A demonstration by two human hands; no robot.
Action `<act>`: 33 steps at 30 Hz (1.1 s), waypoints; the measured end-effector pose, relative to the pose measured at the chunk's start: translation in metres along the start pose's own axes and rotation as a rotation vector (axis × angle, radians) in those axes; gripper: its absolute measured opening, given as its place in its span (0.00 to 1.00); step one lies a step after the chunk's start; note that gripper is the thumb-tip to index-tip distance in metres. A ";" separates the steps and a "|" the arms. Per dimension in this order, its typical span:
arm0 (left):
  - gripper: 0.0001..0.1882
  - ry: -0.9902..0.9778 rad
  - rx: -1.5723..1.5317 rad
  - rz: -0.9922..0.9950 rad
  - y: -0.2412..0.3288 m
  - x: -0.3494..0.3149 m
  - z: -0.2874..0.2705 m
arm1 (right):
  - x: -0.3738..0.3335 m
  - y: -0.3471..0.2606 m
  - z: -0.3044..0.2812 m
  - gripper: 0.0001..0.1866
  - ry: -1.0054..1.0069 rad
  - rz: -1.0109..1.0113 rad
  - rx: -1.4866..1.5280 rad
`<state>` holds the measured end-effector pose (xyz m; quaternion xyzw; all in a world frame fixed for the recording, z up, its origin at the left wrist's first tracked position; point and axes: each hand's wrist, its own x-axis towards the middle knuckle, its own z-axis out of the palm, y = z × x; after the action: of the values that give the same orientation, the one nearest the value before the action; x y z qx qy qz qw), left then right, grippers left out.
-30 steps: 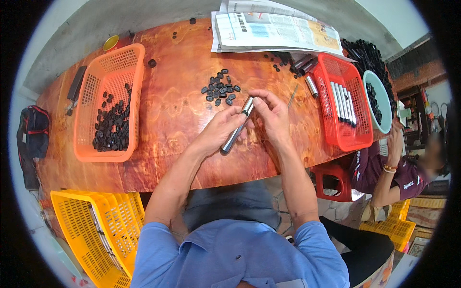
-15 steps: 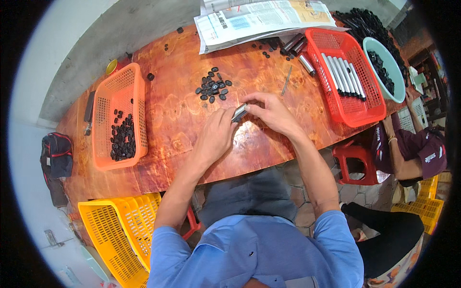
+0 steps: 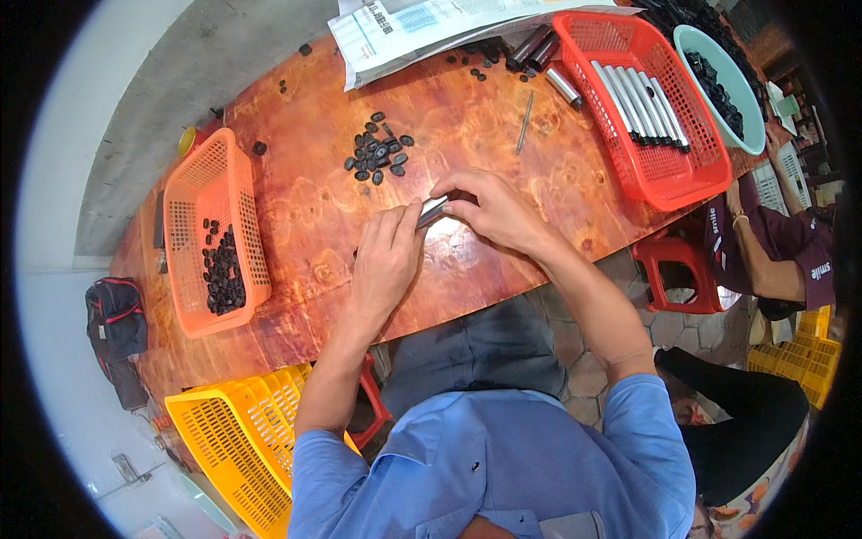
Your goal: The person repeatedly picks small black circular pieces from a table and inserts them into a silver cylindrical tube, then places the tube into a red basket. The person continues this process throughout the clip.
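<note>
Where the fingers meet: a silver tube (image 3: 433,212) is held at a slant over the worktop (image 3: 305,260), in front of the person. Its low side looks dark.
Left hand (image 3: 388,260): the fingers are bent round the tube and closed on it, so they hide a lot of it.
Right hand (image 3: 489,214): the thumb and fingers pinch the far end of the tube, with a little gap behind the tips.
Small dark bit (image 3: 356,253): it peeks out to the left of the left hand. I cannot tell if it is the tube's other end.
Black pieces (image 3: 377,154): a small heap, mostly oval, on the worktop past the hands.
Thin rod (image 3: 524,123): lies by itself, right of the heap.
Orange basket (image 3: 199,189): on the left, with more black pieces piled inside.
Red basket (image 3: 678,187): on the right, with a row of silver tubes (image 3: 639,106) inside, side by side, their dark ends nearer the person.
Dark tubes (image 3: 532,48): near the red basket, by the newspaper (image 3: 422,29) at the back.
Pale blue bowl (image 3: 754,119): just right of the red basket, with black things in it.
Yellow crate (image 3: 229,449): down low, at the left.
Other person (image 3: 763,256): far right, in a maroon top.
</note>
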<state>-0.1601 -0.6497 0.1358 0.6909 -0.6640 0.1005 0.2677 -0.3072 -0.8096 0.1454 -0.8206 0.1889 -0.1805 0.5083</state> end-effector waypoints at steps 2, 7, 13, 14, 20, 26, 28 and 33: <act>0.23 0.022 -0.016 -0.005 0.002 -0.001 0.001 | -0.004 0.001 0.001 0.11 0.026 -0.050 -0.022; 0.24 0.018 -0.003 0.009 0.003 0.001 -0.001 | -0.005 0.009 0.008 0.10 0.122 -0.159 0.023; 0.24 0.001 -0.036 -0.009 0.002 -0.003 -0.002 | -0.010 0.007 0.007 0.11 0.110 -0.167 -0.021; 0.24 0.000 -0.052 -0.020 0.002 -0.003 -0.002 | -0.011 0.007 0.006 0.11 0.100 -0.163 -0.035; 0.21 0.029 0.018 -0.075 0.009 -0.002 -0.008 | -0.014 0.000 0.005 0.11 0.094 -0.186 -0.085; 0.20 0.030 -0.020 -0.051 0.005 0.000 -0.007 | -0.011 0.001 0.004 0.10 0.064 -0.139 -0.122; 0.20 0.035 -0.017 -0.056 0.003 0.000 -0.008 | 0.002 -0.007 0.002 0.09 0.019 -0.041 -0.069; 0.20 0.032 -0.030 -0.040 0.000 -0.002 -0.007 | 0.038 -0.015 0.034 0.19 0.277 0.001 -0.508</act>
<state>-0.1588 -0.6441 0.1406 0.6984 -0.6471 0.0960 0.2905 -0.2561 -0.7965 0.1487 -0.8891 0.2961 -0.2375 0.2559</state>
